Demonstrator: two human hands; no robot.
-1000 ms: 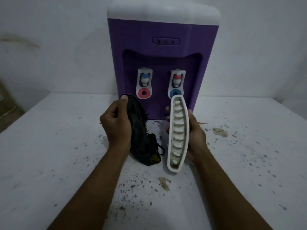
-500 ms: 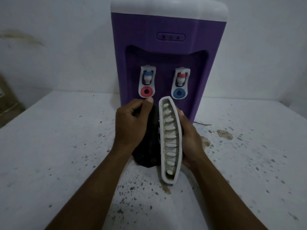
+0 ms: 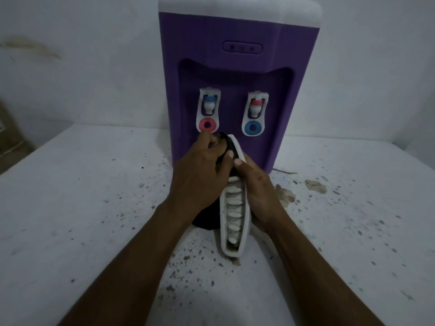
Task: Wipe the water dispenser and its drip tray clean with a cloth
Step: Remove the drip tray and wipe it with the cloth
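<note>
Evidently the drip tray (image 3: 234, 215) is out of its slot and stood on edge in the right hand (image 3: 259, 194), thumb over the rim and fingers curled behind it. That hold turns the slotted grille toward the left hand (image 3: 197, 177) for wiping. The left hand is clenched round a dark cloth (image 3: 204, 221) and presses it against the tray's far end, the loose tail hanging below the wrist. Beyond both hands stands the water dispenser (image 3: 200, 43) on the speckled bench (image 3: 82, 208) (whether the tray's near end touches the bench I cannot tell). By my reading the tray is being wiped — the dispenser body likely comes after.
</note>
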